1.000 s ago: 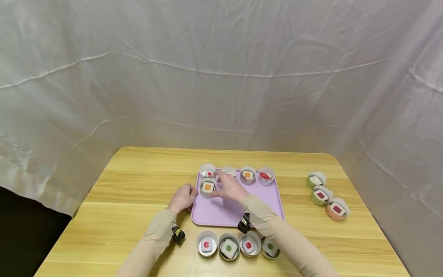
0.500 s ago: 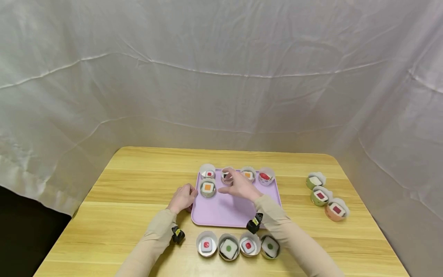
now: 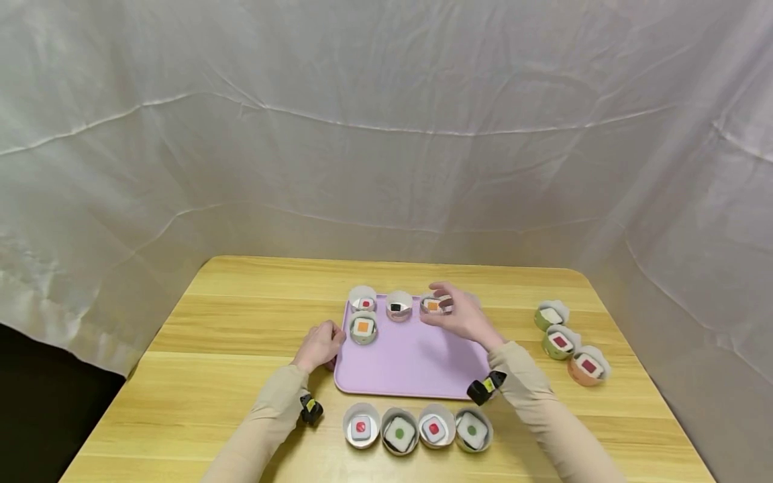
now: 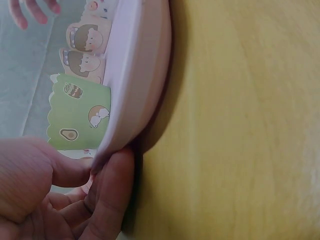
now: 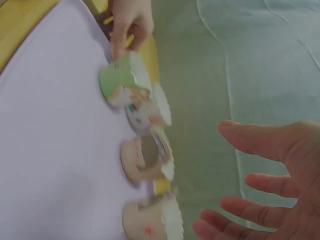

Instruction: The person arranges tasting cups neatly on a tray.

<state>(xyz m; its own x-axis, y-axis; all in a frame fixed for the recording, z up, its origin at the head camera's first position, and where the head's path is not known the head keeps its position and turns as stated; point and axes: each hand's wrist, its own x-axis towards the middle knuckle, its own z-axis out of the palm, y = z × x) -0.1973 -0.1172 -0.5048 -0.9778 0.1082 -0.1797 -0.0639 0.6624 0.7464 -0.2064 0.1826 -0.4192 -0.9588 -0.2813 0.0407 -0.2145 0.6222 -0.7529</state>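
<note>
A lilac tray (image 3: 392,369) lies on the wooden table with paper baking cups along its far edge. My left hand (image 3: 320,345) grips the tray's left rim between thumb and fingers, plain in the left wrist view. Beside it on the tray stands a green paper cup (image 3: 363,329) holding a white square piece with an orange centre. My right hand (image 3: 464,318), fingers spread and holding nothing, is above the tray's right back part. It partly covers a paper cup (image 3: 431,305) with an orange-centred piece and largely hides the cup at the back right corner.
Several filled paper cups (image 3: 400,431) stand in a row before the tray's front edge. Three more cups (image 3: 559,341) sit at the right of the table. A grey cloth (image 3: 386,168) hangs behind the table.
My right hand has moved away from the green cup and rightward over the tray, uncovering the cup with the black-centred piece. The left hand keeps its place on the rim.
</note>
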